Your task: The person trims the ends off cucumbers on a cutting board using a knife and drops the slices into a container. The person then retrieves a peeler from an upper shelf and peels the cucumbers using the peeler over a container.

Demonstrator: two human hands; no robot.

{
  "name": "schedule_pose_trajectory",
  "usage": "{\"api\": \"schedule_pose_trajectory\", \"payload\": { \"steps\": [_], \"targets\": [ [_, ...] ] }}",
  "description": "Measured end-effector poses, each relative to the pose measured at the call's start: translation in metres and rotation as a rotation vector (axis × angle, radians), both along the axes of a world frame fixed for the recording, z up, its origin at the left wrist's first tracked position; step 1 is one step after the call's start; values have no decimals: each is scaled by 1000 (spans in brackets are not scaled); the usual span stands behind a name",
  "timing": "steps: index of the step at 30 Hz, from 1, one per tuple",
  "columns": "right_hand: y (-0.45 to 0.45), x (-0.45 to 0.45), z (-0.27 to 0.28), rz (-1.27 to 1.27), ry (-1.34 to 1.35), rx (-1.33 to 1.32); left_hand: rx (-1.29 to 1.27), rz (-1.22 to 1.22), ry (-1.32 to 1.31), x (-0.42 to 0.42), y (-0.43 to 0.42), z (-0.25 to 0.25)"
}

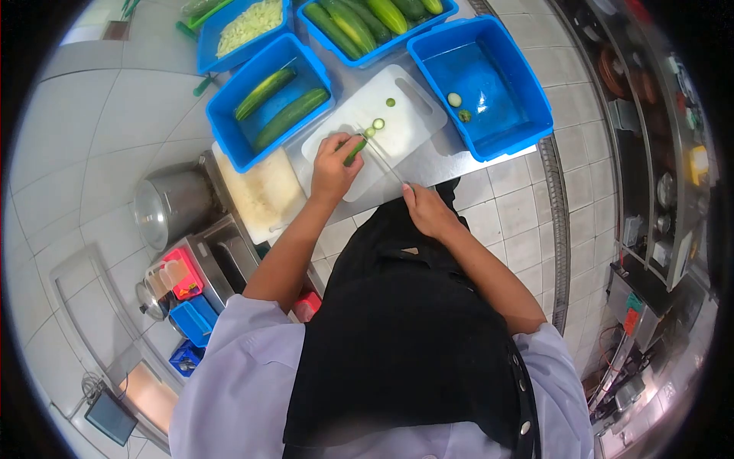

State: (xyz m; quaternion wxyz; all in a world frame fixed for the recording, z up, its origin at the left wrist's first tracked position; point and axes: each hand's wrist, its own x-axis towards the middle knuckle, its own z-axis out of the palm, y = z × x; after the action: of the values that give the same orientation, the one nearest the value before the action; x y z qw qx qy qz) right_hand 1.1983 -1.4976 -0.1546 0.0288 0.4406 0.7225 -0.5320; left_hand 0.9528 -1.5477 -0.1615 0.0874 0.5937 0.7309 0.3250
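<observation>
My left hand (335,170) is closed round a green cucumber (354,151) on the white cutting board (409,96). In my right hand (428,209) is the handle of a knife (384,163), its blade reaching up and left to the cucumber's cut end. Small round cucumber slices (378,123) lie on the board just beyond the blade, and a darker end piece (391,102) sits farther up. Two whole cucumbers (290,118) rest in the blue bin to the left. The blue bin at right (505,76) holds two small end pieces (465,115).
Another blue bin (375,55) full of cucumbers stands behind the board. Chopped pale pieces (251,28) fill a bin at the upper left. A second, yellowed board (256,195) lies left of mine. A large metal pot (172,205) stands farther left.
</observation>
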Motion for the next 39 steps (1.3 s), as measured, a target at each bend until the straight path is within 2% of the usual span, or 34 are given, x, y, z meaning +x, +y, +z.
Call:
{"api": "schedule_pose_trajectory", "payload": {
  "steps": [4,12,15,17,18,20,22,23,24,26,27,28,30,31,34,36,37,39],
  "targets": [
    [8,-7,-5,12,-43,-69,11,17,-19,2,-1,2],
    [-7,-2,-30,9,-17,105,-70,9,-85,-1,-3,2],
    [-19,23,-34,61,-43,134,-71,112,-119,-13,-3,-4],
    [-22,36,-30,71,-89,147,-131,155,-36,-12,-3,9],
    [-23,40,-34,41,-26,153,-204,184,40,-12,-3,14],
    [-14,43,-51,39,41,175,-221,179,18,-17,-8,9],
    [-3,40,-60,-93,97,-224,-250,186,-54,-19,-9,7],
    [2,41,-63,-166,143,-329,-244,188,-130,-20,-11,6],
    [9,38,-57,-146,144,-317,-229,206,-130,-19,-13,10],
    [20,34,-30,-244,101,-563,-41,185,-219,-15,-18,18],
    [20,32,-21,-271,127,-550,64,164,-91,-16,-22,20],
    [20,32,-22,-257,135,-540,77,174,-82,-15,-22,37],
    [19,34,-25,-234,180,-439,-49,306,-776,-18,-21,72],
    [17,35,-25,-239,207,-406,33,310,-919,-29,-20,78],
    [6,39,-25,-233,189,-330,141,372,-796,-88,-12,98],
    [-1,41,-24,-238,233,-330,158,414,-523,-141,-1,110],
    [-6,41,-18,-285,230,-411,164,417,-519,-175,9,104],
    [-17,41,-12,-335,243,-517,-127,630,-44,-228,24,82]
  ]
}}
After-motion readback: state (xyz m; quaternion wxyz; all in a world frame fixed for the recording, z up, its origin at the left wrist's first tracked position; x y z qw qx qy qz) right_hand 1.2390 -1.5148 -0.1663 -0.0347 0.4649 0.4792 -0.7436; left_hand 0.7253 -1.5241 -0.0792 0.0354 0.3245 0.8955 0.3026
